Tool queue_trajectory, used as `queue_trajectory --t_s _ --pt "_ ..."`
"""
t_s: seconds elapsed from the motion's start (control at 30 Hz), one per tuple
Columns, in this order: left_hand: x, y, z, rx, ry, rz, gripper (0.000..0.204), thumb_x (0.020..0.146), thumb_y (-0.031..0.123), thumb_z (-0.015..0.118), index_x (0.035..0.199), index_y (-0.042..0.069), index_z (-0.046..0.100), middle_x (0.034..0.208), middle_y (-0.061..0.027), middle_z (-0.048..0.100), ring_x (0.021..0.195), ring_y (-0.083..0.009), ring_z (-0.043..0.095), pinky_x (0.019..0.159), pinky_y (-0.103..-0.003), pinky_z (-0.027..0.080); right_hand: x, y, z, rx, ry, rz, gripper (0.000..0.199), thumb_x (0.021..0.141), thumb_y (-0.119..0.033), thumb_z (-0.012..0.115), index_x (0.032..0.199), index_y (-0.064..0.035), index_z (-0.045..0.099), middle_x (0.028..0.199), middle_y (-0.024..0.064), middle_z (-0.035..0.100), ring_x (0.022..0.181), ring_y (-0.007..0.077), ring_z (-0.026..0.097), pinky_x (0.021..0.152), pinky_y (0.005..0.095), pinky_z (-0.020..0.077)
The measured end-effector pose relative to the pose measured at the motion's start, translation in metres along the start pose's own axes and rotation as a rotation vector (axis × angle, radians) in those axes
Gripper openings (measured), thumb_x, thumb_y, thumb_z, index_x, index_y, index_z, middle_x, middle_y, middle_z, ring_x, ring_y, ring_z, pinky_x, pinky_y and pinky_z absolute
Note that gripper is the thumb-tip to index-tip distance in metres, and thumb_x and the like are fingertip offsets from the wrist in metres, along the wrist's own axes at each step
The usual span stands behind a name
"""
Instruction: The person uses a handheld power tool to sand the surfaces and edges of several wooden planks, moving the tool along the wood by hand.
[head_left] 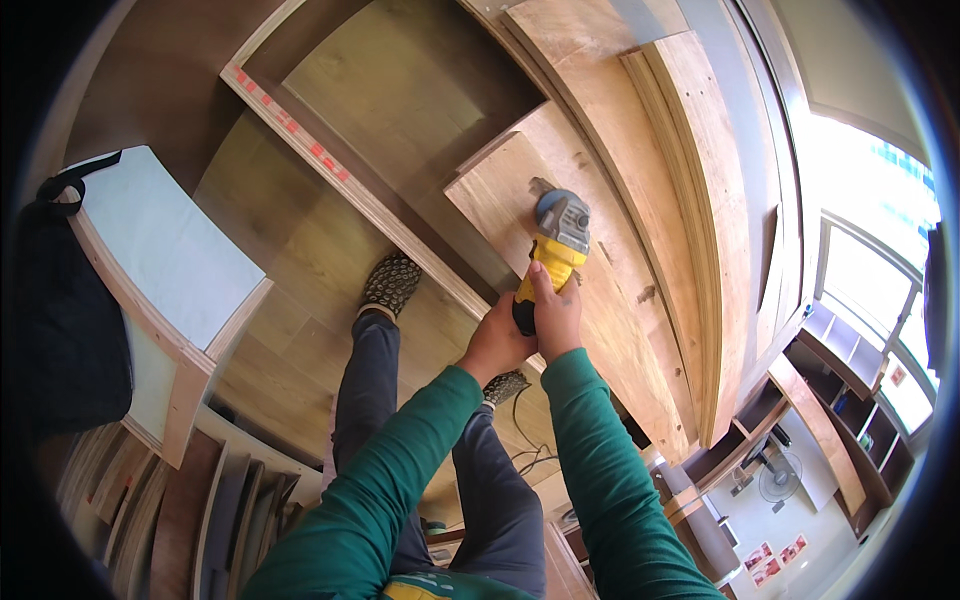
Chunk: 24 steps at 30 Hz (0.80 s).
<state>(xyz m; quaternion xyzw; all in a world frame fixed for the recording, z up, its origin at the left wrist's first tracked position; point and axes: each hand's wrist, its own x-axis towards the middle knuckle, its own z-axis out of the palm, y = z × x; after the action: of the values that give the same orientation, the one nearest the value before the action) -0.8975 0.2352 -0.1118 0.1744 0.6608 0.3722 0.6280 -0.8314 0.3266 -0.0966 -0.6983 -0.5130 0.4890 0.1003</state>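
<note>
Both of my hands are wrapped round a yellow and grey angle grinder (562, 232) with a blue disc at its head. My left hand (497, 340) closes on the black rear end of the grip. My right hand (557, 316) holds the yellow body, its thumb lying along the top. The grinder's head is over a light wooden board (600, 325), close to a dark mark on the wood; whether the disc touches cannot be made out. Wider planks (690, 150) lie stacked just right of this board.
A wooden frame edge with red marks (300, 140) runs diagonally left of the board. A white-topped wooden box (170, 235) stands at left beside a black bag (75, 310). Boards (180, 520) lean at lower left. A dark cord (525, 430) trails near my foot. A fan (780, 475) stands at lower right.
</note>
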Motion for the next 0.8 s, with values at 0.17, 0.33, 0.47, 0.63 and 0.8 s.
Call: queue_trajectory --t_s 0.17,0.33,0.47,0.63,0.8 --pt "-0.033 -0.009 0.027 0.045 -0.104 -0.075 0.067 0.077 0.031 0.088 0.126 0.001 0.054 0.112 -0.0276 0.071 0.109 -0.0460 0.070 0.089 -0.049 0.057 -0.030 0.035 -0.034 0.158 0.028 0.176 0.046 0.099 -0.040 0.075 0.120 0.0008 0.066 0.107 0.0101 0.073 0.095 0.0172 0.068 0.085 0.0332 0.0540" --pt "-0.091 -0.019 0.057 0.179 -0.149 -0.055 0.070 0.077 0.034 0.088 0.127 0.001 0.052 0.111 -0.0273 0.071 0.108 -0.0471 0.069 0.089 -0.051 0.057 -0.086 0.050 -0.073 0.361 -0.007 0.263 0.037 0.095 -0.027 0.081 0.117 -0.0013 0.066 0.103 0.0057 0.072 0.091 0.0148 0.066 0.083 0.0327 0.0539" --pt "-0.130 -0.035 0.063 0.260 -0.286 0.137 0.088 0.084 0.041 0.082 0.148 -0.004 0.043 0.129 -0.0333 0.064 0.122 -0.0481 0.063 0.102 -0.050 0.052 -0.119 0.077 -0.107 0.516 -0.034 0.356 0.031 0.088 -0.008 0.079 0.115 -0.0023 0.065 0.102 0.0037 0.071 0.089 0.0146 0.067 0.081 0.0314 0.0536" --pt "-0.075 -0.026 0.004 0.699 -0.331 0.325 0.078 0.099 0.039 0.065 0.156 -0.007 0.037 0.152 -0.0331 0.049 0.141 -0.0466 0.049 0.118 -0.050 0.039 -0.156 0.114 -0.130 0.727 0.183 0.375 0.036 0.085 -0.001 0.076 0.118 -0.0018 0.062 0.101 0.0043 0.069 0.089 0.0155 0.067 0.081 0.0318 0.0540" --pt "0.066 0.033 -0.045 1.357 0.149 0.600 0.079 0.104 0.046 0.053 0.164 0.002 0.029 0.172 -0.0212 0.025 0.160 -0.0372 0.022 0.130 -0.054 0.014 -0.192 0.147 -0.153 0.756 0.224 0.450 0.037 0.085 -0.002 0.076 0.118 -0.0023 0.061 0.101 0.0037 0.068 0.089 0.0152 0.066 0.083 0.0320 0.0537"
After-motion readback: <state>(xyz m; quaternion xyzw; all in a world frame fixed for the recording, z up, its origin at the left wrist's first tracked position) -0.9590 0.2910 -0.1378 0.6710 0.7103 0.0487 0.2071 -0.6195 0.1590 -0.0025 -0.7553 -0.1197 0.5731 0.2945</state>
